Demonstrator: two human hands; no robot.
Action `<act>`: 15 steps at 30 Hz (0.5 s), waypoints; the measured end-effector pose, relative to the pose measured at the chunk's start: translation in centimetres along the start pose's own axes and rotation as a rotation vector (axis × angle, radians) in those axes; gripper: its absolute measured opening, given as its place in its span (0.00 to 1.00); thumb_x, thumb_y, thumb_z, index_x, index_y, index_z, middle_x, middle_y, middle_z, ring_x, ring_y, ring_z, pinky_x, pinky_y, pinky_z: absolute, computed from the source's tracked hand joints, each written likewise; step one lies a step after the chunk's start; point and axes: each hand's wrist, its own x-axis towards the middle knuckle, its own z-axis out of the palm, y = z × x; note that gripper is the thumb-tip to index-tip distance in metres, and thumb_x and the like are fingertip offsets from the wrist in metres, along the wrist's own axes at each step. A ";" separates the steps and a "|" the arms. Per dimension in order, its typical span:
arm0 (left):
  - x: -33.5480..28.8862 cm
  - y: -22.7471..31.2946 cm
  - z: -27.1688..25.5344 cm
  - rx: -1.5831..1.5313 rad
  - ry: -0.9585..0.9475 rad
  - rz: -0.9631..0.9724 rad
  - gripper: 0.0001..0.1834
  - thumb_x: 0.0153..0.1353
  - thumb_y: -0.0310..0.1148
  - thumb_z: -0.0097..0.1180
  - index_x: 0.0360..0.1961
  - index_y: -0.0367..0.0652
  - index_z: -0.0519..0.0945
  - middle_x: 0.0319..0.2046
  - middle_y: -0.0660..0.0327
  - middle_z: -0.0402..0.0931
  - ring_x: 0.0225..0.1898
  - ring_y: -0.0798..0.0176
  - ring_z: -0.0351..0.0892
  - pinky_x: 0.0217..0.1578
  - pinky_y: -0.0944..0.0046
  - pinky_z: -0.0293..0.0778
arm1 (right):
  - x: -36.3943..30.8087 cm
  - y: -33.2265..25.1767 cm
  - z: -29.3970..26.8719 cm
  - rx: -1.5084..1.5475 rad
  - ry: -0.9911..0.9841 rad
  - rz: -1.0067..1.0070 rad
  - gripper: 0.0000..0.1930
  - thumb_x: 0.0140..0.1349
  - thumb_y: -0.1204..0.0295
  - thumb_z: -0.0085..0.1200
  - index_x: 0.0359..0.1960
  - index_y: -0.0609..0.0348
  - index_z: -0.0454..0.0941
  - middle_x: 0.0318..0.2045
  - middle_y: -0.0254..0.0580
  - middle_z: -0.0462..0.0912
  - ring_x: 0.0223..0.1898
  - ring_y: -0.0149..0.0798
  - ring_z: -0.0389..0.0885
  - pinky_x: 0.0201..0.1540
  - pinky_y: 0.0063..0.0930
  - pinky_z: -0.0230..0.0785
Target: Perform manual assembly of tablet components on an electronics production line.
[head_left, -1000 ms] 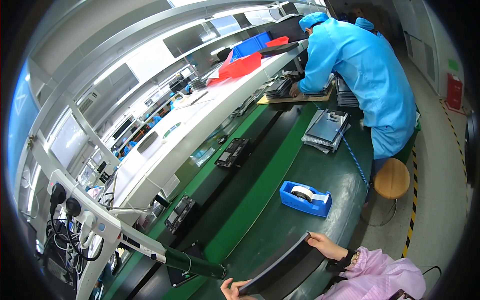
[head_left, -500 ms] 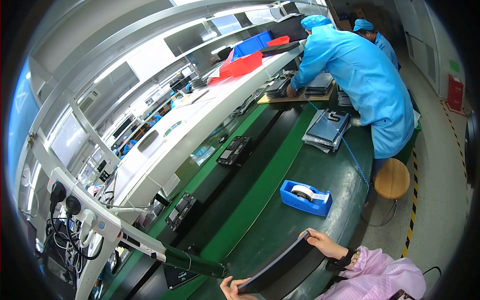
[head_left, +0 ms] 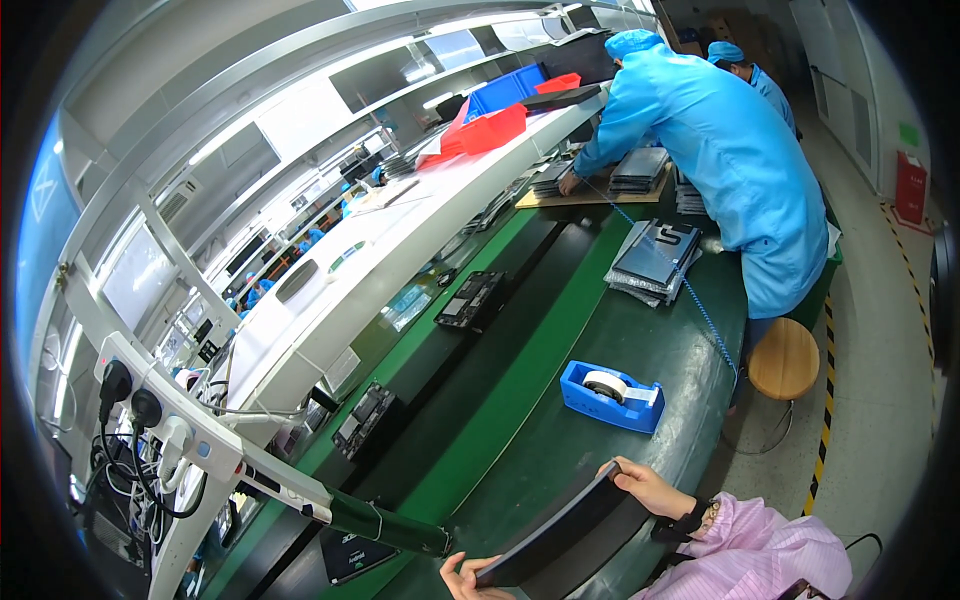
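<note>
Between my two hands is a thin, flat dark panel (head_left: 575, 535) with a lighter edge, held tilted over the near end of the green workbench. My left hand (head_left: 470, 578) has its fingers curled around the panel's left end and is partly cut off by the lower edge. On the panel's right end, my right hand (head_left: 648, 485) pinches the upper corner between thumb and fingers. A dark strap circles that wrist, below a pink sleeve. Just beyond the panel stands a blue tape dispenser (head_left: 612, 396) with a white roll. The panel's exact kind cannot be made out.
Opened black devices (head_left: 366, 420) lie along the belt (head_left: 420, 400); a dark tablet (head_left: 352, 555) sits near the post (head_left: 390, 525). Stacked panels (head_left: 655, 262) are farther off, beside a co-worker in blue (head_left: 720, 170). A round stool (head_left: 784, 358) stands right; a white shelf (head_left: 330, 320) runs left.
The co-worker's hand has shifted slightly left at the far stacks. The devices on the belt have crept a little farther away. My hands and the panel stay practically still.
</note>
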 end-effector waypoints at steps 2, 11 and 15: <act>0.0 0.2 0.1 0.005 0.001 0.002 0.22 0.60 0.41 0.46 0.46 0.32 0.69 0.24 0.54 0.78 0.27 0.63 0.77 0.34 0.69 0.71 | -0.1 0.0 0.0 0.003 0.000 0.003 0.14 0.66 0.62 0.48 0.34 0.63 0.70 0.37 0.32 0.63 0.41 0.27 0.62 0.46 0.20 0.55; 0.2 -0.3 0.1 -0.040 0.031 -0.021 0.22 0.59 0.42 0.48 0.45 0.34 0.70 0.23 0.57 0.78 0.25 0.66 0.75 0.30 0.72 0.67 | 1.3 -4.4 -2.5 -0.096 -0.115 -0.001 0.15 0.67 0.63 0.47 0.48 0.62 0.72 0.41 0.32 0.76 0.45 0.27 0.72 0.49 0.23 0.64; -0.3 0.7 1.0 -0.009 0.071 0.011 0.21 0.58 0.43 0.48 0.42 0.34 0.72 0.22 0.62 0.77 0.21 0.70 0.69 0.26 0.74 0.60 | 4.2 -8.8 -6.0 -0.828 0.335 -0.272 0.09 0.61 0.65 0.52 0.35 0.58 0.77 0.34 0.38 0.76 0.38 0.37 0.74 0.42 0.29 0.65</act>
